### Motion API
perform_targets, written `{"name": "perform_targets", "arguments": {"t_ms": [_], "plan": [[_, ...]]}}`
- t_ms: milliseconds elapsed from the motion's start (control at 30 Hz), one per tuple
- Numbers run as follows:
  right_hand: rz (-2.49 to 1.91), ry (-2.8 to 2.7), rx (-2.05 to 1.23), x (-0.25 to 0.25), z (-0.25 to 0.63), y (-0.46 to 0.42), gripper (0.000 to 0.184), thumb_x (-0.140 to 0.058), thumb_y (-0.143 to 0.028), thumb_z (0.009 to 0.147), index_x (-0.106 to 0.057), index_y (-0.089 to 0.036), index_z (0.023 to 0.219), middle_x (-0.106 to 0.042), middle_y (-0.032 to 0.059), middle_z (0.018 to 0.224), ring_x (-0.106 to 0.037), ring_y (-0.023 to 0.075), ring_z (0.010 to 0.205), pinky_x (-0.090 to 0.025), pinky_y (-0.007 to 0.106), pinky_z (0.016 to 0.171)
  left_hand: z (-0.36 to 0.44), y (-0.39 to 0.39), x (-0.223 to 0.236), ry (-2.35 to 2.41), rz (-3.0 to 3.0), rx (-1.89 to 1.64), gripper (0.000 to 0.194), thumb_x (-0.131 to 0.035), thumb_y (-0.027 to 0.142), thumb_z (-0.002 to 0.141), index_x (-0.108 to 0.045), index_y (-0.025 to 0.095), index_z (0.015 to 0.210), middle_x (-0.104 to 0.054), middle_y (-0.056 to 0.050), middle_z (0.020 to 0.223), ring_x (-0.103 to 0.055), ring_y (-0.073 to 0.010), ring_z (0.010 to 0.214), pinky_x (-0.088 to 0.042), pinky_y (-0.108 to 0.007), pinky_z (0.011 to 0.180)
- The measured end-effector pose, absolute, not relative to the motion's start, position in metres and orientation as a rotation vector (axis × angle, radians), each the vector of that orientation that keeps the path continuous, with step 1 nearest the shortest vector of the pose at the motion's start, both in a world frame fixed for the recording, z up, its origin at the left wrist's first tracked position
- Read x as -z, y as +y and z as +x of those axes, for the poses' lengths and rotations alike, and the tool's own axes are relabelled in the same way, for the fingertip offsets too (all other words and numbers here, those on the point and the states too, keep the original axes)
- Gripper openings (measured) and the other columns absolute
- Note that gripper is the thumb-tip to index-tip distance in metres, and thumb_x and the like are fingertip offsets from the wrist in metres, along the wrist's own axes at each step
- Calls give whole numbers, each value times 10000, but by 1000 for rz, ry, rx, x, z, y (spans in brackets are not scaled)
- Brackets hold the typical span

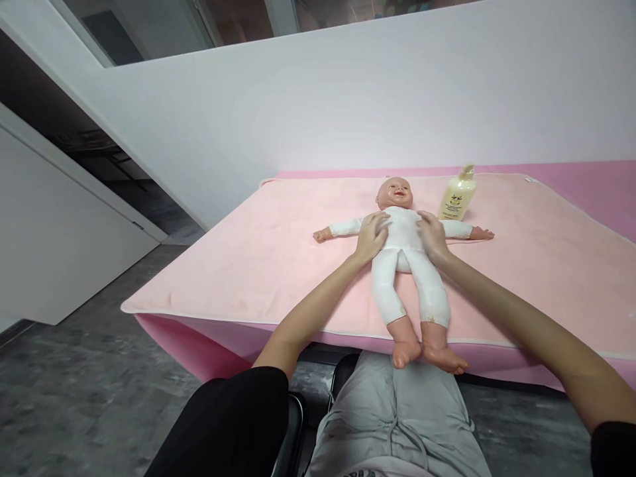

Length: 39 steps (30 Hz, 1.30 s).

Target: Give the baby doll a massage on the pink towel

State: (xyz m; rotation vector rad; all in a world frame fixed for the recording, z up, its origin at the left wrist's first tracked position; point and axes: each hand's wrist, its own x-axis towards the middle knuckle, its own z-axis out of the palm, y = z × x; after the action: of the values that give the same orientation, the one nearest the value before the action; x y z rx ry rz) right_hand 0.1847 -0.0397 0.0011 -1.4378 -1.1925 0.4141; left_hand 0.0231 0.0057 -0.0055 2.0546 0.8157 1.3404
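Note:
A baby doll [403,228] with a white cloth body lies face up, its arms stretched out sideways and its feet reaching over the near table edge. My left hand [371,236] rests on the left side of the doll's torso, fingers laid over the chest. On the torso's other side, my right hand [433,237] lies in the same way, its fingers slightly bent on the white cloth. Neither hand lifts the doll. Beyond the right hand, a pale yellow pump bottle [457,195] stands upright near the doll's outstretched arm.
The doll lies on a light pink mat [238,258] over a darker pink table cover [596,189]. A white wall [348,99] runs behind the table. At the left are a white door [64,232] and grey floor [99,384]. My legs are under the near edge.

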Motion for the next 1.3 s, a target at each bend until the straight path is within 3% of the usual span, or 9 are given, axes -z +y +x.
{"name": "perform_targets", "arguments": {"t_ms": [133,267,400,567,800,967,1067,1167,1300], "plan": [[-1650,-1727,-189,-5,170,-32,439,-374,-295,826,-495,-90,1195,-420,153,1339,-329,235,1285,-200,442,1088,18,20,10,859,2276,-1046,334,-448,316,817,-573,278,1125,-481,-50,1317,-371,-228,1270,-189,-455,1084],[-1777,-1860,-176,-8,178,-24,515,-340,-376,868,-415,-101,1297,-324,136,1410,-248,256,1328,-125,507,1085,9,30,16,1060,2355,-981,442,-429,426,833,-495,260,1237,-459,-89,1341,-336,-260,1299,-159,-489,1079],[-1827,-1775,-255,0,195,-23,576,-285,-467,879,-344,-144,1352,-297,99,1430,-234,246,1335,-119,523,1082,4,30,16,1285,2470,-838,535,-329,490,861,-427,204,1303,-409,-115,1376,-308,-261,1312,-149,-470,1090],[-1844,-1660,-259,12,205,-25,602,-260,-493,879,-339,-129,1352,-326,114,1413,-248,221,1331,-137,460,1096,-3,24,14,1565,2587,-683,561,-172,498,890,-384,223,1330,-366,-84,1409,-251,-225,1338,-69,-481,1110],[-2016,-1485,-109,16,201,-33,569,-195,-466,900,-414,-127,1301,-372,112,1385,-273,210,1314,-26,477,1094,-11,25,17,1789,2558,-710,530,-200,478,883,-425,248,1305,-329,-78,1429,-228,-271,1341,-95,-519,1096],[-2117,-1444,27,16,209,-41,505,-220,-408,897,-503,-148,1225,-417,97,1355,-292,243,1290,-74,476,1081,-18,29,18,1851,2545,-726,509,-219,473,879,-416,275,1305,-345,-95,1416,-254,-273,1327,-85,-563,1074],[-2185,-1438,168,17,219,-48,466,-244,-347,887,-510,-146,1213,-456,114,1314,-328,247,1256,-44,511,1068,-23,31,15,1915,2497,-722,505,-240,467,874,-409,271,1307,-347,-95,1415,-251,-275,1327,-82,-571,1070],[-2210,-1462,276,19,226,-52,453,-249,-311,882,-497,-135,1218,-499,126,1258,-350,254,1221,-20,553,1049,-28,32,12,1986,2417,-708,505,-254,458,870,-422,248,1298,-359,-99,1407,-257,-269,1325,-99,-555,1076],[-2210,-1465,346,22,231,-50,439,-265,-315,869,-537,-113,1148,-541,149,1172,-383,258,1163,-73,544,1039,-30,34,11,1985,2387,-733,504,-252,461,867,-456,232,1266,-366,-106,1401,-271,-255,1319,-125,-525,1081]]}}
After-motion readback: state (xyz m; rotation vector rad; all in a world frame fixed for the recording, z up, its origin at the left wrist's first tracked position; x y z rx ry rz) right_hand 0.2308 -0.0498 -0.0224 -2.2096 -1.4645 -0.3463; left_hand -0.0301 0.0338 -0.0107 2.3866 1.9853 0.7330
